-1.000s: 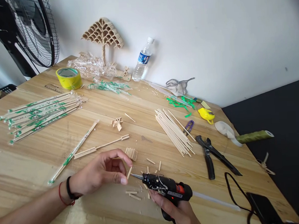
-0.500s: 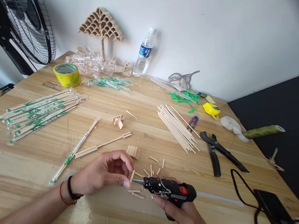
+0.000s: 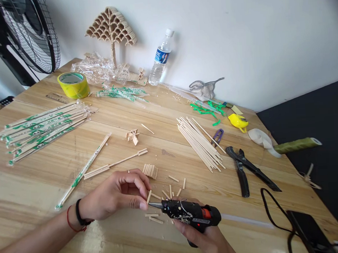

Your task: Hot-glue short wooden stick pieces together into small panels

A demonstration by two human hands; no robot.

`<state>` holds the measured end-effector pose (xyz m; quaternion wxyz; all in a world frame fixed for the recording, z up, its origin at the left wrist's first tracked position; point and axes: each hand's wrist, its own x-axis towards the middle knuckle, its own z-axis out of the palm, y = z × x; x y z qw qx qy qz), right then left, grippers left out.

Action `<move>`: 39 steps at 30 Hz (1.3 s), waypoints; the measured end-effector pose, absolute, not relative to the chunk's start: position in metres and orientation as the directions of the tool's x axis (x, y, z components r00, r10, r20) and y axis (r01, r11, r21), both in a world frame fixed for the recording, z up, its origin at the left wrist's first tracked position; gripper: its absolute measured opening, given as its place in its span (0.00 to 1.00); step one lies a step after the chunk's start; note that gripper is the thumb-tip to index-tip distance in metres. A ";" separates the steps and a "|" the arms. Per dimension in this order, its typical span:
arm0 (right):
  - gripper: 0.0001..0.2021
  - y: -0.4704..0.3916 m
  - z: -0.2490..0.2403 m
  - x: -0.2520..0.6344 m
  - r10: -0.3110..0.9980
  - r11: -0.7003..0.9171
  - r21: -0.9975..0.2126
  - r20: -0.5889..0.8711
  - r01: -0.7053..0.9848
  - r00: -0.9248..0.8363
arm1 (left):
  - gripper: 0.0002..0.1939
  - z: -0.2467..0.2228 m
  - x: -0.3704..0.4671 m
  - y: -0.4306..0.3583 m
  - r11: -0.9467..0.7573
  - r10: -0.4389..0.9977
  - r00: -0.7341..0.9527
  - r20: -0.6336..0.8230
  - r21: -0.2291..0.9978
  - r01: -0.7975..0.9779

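Pinched between the thumb and fingers of my left hand [image 3: 118, 194] is a short wooden stick [image 3: 149, 196]. My right hand [image 3: 204, 239] grips a black hot glue gun [image 3: 188, 214] with a red light showing on its side. The gun's metal nozzle points left, and its tip is at or very close to the stick; contact is hard to make out. Several cut stick pieces [image 3: 156, 220] lie around and beneath the gun. Just beyond my left fingers sits a small block of sticks joined side by side [image 3: 150, 171].
Long bare sticks [image 3: 198, 143] lie in a bundle, with black cutters [image 3: 242, 171] to their right. Wrapped chopsticks [image 3: 46, 128] and yellow tape [image 3: 73, 85] are at the left. A stick-built tree [image 3: 111, 32] and a water bottle [image 3: 161, 58] stand by the wall.
The view has shifted slightly. Both hands hold nearly the same pose, with the stick still at the glue gun's nozzle.
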<state>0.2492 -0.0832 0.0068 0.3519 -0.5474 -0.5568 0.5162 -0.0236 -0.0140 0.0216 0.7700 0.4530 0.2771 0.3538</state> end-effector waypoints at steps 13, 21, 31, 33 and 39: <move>0.23 -0.079 0.010 0.246 0.964 -0.173 -0.964 -0.207 0.201 -0.164 | 0.06 0.023 -0.027 -0.013 0.364 0.779 0.612 -0.139 0.894 -0.260; 0.21 -0.080 0.007 0.250 0.958 -0.206 -0.958 -0.239 0.200 -0.160 | 0.06 0.022 -0.026 -0.013 0.410 0.760 0.632 -0.153 0.867 -0.283; 0.21 -0.074 0.015 0.244 0.952 -0.176 -0.965 -0.218 0.195 -0.217 | 0.08 0.019 -0.026 -0.013 0.424 0.754 0.644 -0.133 0.847 -0.321; 0.21 -0.074 0.015 0.244 0.953 -0.185 -0.964 -0.223 0.191 -0.205 | 0.07 0.018 -0.026 -0.014 0.429 0.751 0.646 -0.136 0.844 -0.322; 0.21 -0.075 0.016 0.244 0.950 -0.192 -0.965 -0.229 0.181 -0.213 | 0.07 0.018 -0.026 -0.015 0.458 0.734 0.663 -0.150 0.829 -0.320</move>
